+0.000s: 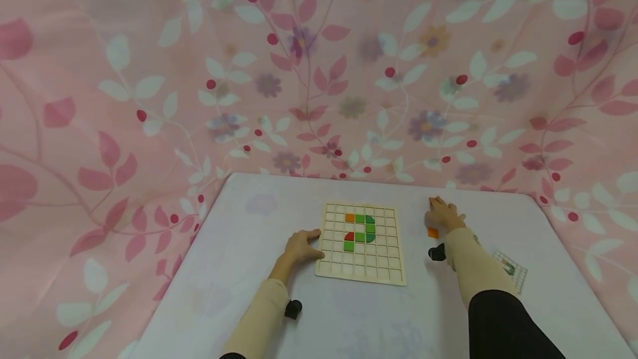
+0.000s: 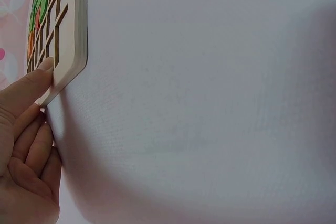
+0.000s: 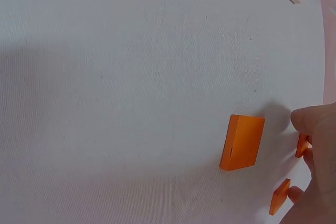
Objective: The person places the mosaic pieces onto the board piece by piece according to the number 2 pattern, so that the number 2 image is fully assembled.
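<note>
A square wooden grid board [image 1: 359, 273] lies flat, with green, orange and red tiles set in some cells. My left hand [image 1: 301, 247] holds its left edge; in the left wrist view the thumb [image 2: 34, 85] is on the rim and the other fingers curl at the side. Over on the right, my right hand [image 1: 443, 215] is low over loose orange tiles. The right wrist view has one orange tile [image 3: 302, 144] between thumb and finger, partly hidden. Another orange tile [image 3: 280, 196] is at a fingertip, and a thicker-looking orange tile [image 3: 243, 142] lies apart from the hand.
A small printed grid card [image 1: 518, 278] with a green figure lies right of my right forearm. Something green [image 1: 476, 239] peeks out beside that sleeve. The white-covered table [image 1: 239, 209] meets a pink floral cloth [image 1: 319, 98] at its back and sides.
</note>
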A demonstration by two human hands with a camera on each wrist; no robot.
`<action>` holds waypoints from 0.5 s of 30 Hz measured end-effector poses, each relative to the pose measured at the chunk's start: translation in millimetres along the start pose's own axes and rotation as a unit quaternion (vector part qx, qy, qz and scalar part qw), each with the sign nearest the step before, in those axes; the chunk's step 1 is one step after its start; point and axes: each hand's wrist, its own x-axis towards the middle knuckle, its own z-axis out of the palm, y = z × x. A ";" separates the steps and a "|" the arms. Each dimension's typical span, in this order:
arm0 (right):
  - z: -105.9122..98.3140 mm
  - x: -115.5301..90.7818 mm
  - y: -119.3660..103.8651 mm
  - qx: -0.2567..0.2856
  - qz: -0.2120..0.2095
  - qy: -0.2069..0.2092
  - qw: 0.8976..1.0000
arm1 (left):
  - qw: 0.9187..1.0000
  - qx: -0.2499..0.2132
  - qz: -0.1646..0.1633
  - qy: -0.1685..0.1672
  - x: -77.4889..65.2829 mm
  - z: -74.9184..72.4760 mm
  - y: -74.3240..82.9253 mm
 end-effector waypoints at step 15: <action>23.5 6.6 1.0 -0.012 -0.028 0.135 0.990 | 1.000 0.010 -0.002 -0.002 -0.7 -1.1 1.5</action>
